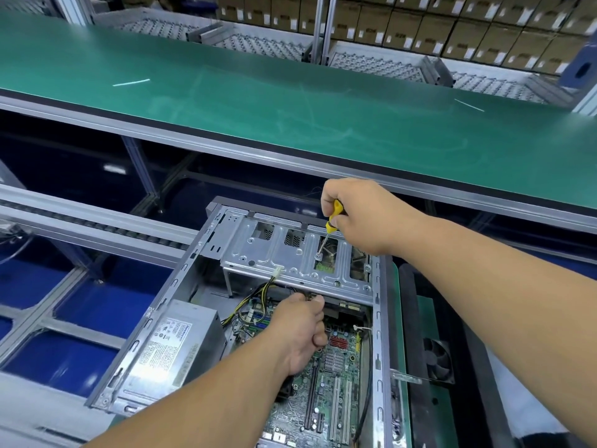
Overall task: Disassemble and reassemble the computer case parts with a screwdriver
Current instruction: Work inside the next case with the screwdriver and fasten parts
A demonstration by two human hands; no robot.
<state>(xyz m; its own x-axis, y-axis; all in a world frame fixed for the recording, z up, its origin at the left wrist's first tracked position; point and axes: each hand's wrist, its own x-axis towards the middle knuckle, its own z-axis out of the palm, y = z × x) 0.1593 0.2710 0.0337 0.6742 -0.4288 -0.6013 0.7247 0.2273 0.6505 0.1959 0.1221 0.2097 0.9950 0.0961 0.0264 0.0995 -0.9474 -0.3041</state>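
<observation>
An open computer case (155,321) lies on its side in the lower middle, its motherboard (326,392) exposed. A silver drive cage (290,257) spans the case's far end. My right hand (358,215) grips a yellow-handled screwdriver (332,218), whose tip sits on a screw (319,255) in the cage's top plate. My left hand (300,331) reaches into the case below the cage's near edge, fingers curled round something dark that I cannot make out.
A silver power supply (174,344) fills the case's left corner, with yellow and black cables (255,295) running from it. A black fan (437,360) lies on the mat to the right. A green conveyor belt (290,101) runs behind; roller rails (97,227) sit left.
</observation>
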